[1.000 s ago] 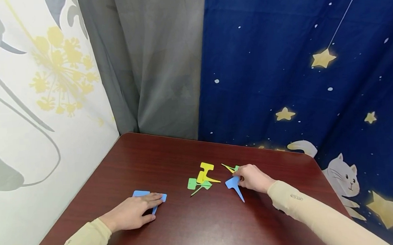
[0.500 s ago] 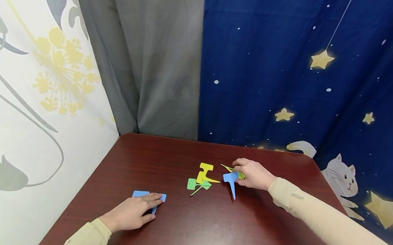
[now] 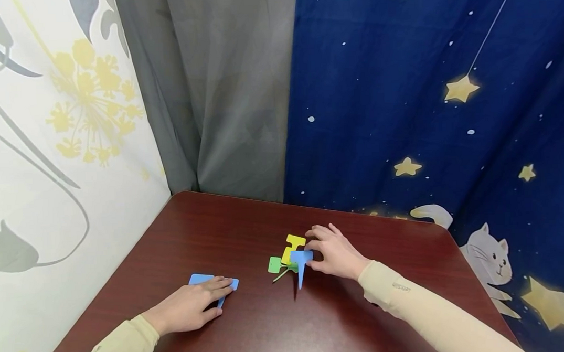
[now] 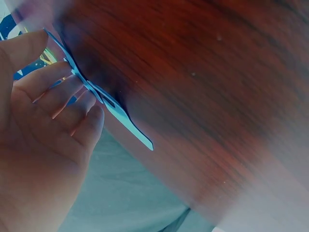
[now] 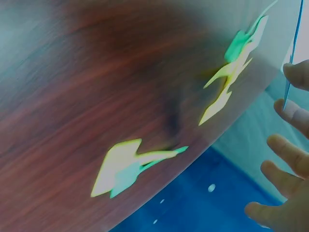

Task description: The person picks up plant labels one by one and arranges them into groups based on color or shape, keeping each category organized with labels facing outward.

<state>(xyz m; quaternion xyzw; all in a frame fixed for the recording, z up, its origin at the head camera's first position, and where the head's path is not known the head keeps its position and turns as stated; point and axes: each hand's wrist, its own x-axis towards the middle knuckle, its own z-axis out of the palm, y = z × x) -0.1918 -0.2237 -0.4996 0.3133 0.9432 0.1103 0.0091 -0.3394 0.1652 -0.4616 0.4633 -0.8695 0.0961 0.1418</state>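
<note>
My right hand (image 3: 335, 253) pinches a blue T-shaped plant label (image 3: 301, 257) between thumb and index finger, its pointed stem downward. In the right wrist view this label (image 5: 295, 46) shows edge-on at the fingertips, with the other fingers spread. In the head view it overlaps a small pile of yellow labels (image 3: 295, 241) and green labels (image 3: 274, 264). My left hand (image 3: 188, 306) lies over blue plant labels (image 3: 201, 278) on the left, its fingers nearly straight on top of them and covering part of them.
A yellow label (image 5: 113, 166) lies with a green label (image 5: 126, 180), behind my right hand in the head view. The dark red wooden table (image 3: 246, 219) meets a white patterned wall (image 3: 118, 204) on the left. Grey and blue curtains (image 3: 378, 114) hang behind it.
My right hand has lifted the blue label off the right side and carried it left to the yellow and green pile, its stem turning more upright. My left hand has stayed in place.
</note>
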